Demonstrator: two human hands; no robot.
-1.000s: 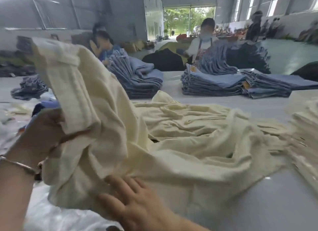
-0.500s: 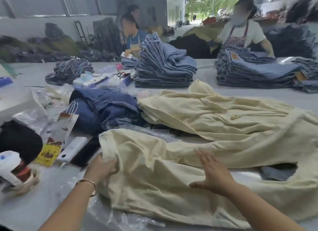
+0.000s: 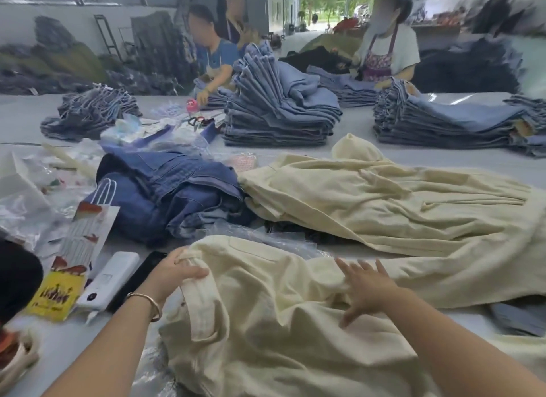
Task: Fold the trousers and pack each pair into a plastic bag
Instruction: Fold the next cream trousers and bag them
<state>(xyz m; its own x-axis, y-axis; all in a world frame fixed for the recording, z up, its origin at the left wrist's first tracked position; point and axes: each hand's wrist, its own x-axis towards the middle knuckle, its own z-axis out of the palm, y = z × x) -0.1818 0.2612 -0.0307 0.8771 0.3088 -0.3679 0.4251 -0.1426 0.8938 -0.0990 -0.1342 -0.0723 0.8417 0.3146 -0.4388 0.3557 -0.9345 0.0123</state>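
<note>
Behind everything stretches a large workshop hall with an open doorway at the far end, and a long pale table runs across it, where other workers sit behind stacks of folded blue jeans. Nearer, a second cream garment lies rumpled across the table's middle, beside a heap of dark blue denim. Closest to the camera lie the cream trousers, spread over crinkled clear plastic bags that peek out beyond them. By the look of it, this is the laying-out and smoothing step, before any fold. The left hand grips the waistband, fingers curled over its top corner. The right hand rests flat on the cloth with fingers spread, holding nothing. Next, I judge, the legs need aligning one over the other, wrinkles pressed out, before folding and bagging. A white power bank sits just left of the wrist.
</note>
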